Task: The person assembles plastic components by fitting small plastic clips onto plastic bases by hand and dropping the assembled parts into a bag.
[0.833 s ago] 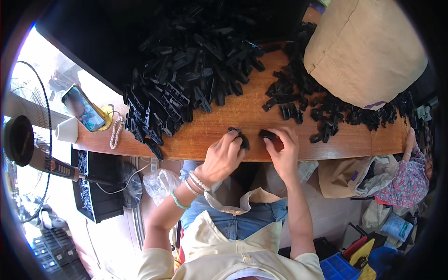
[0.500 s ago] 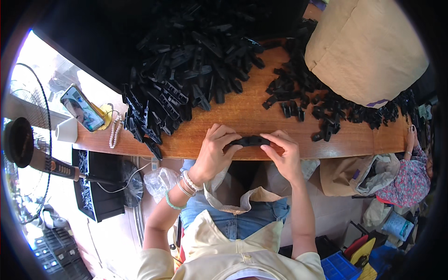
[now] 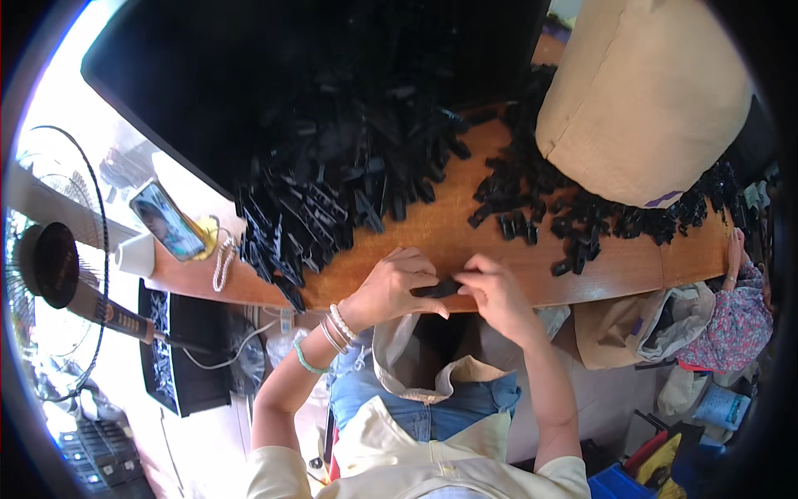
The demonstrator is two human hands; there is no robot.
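A short, dark black plastic piece (image 3: 438, 289) is between my two hands, above the table's near edge. My left hand (image 3: 392, 284), with bracelets at the wrist, grips its left end, the thumb stretched out below it. The fingers of my right hand (image 3: 492, 293) are bent and pinched at its right end. Blur hides the piece's finer shape. Beneath my hands, an open pale sack (image 3: 426, 395) lies across my lap. Long black plastic parts (image 3: 312, 212) form a big heap beyond my left hand. Smaller black pieces (image 3: 582, 237) lie scattered beyond my right hand.
On the wooden table (image 3: 374, 249), a tan sack (image 3: 644, 100) stands at the far right. A phone (image 3: 169, 220), a white cup (image 3: 135, 256) and a bead string (image 3: 224, 264) are at the left. A fan (image 3: 54, 266) stands beyond them. Another person's patterned sleeve (image 3: 736, 312) shows at the right.
The whole view has shifted, so the table appears lower. My hands have drawn closer together, and my right fingers have curled in. Less of the black piece shows between them.
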